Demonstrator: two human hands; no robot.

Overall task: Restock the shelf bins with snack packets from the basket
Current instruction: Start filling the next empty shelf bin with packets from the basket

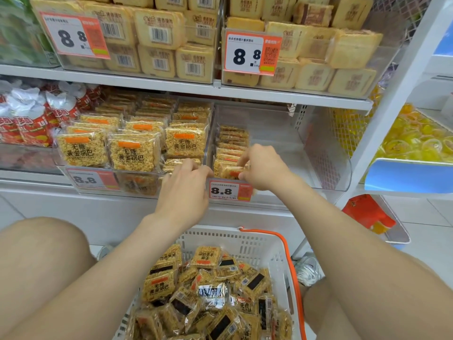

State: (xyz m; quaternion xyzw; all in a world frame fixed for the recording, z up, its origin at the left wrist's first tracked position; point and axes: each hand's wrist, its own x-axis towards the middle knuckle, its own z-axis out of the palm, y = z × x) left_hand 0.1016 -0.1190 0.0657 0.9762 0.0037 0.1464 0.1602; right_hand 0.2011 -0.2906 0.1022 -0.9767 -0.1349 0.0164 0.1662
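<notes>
A white basket (250, 244) with an orange handle stands between my knees, heaped with golden rice-crisp snack packets (208, 285). On the lower shelf a clear bin (318, 148) holds a short row of the same packets (231, 143) at its left side. My right hand (262, 168) pinches the front packet (226, 171) of that row at the bin's front wall. My left hand (186, 187) reaches to the divider just left of it, fingers curled against the bin's edge; I cannot tell whether it holds anything.
The neighbouring bin (132, 148) to the left is full of upright packets. Price tags (230, 190) hang on the bin fronts. The shelf above carries bins of pale square cakes (306, 52). Yellow sweets (411, 138) fill a bin at right. Red packets (27, 119) are far left.
</notes>
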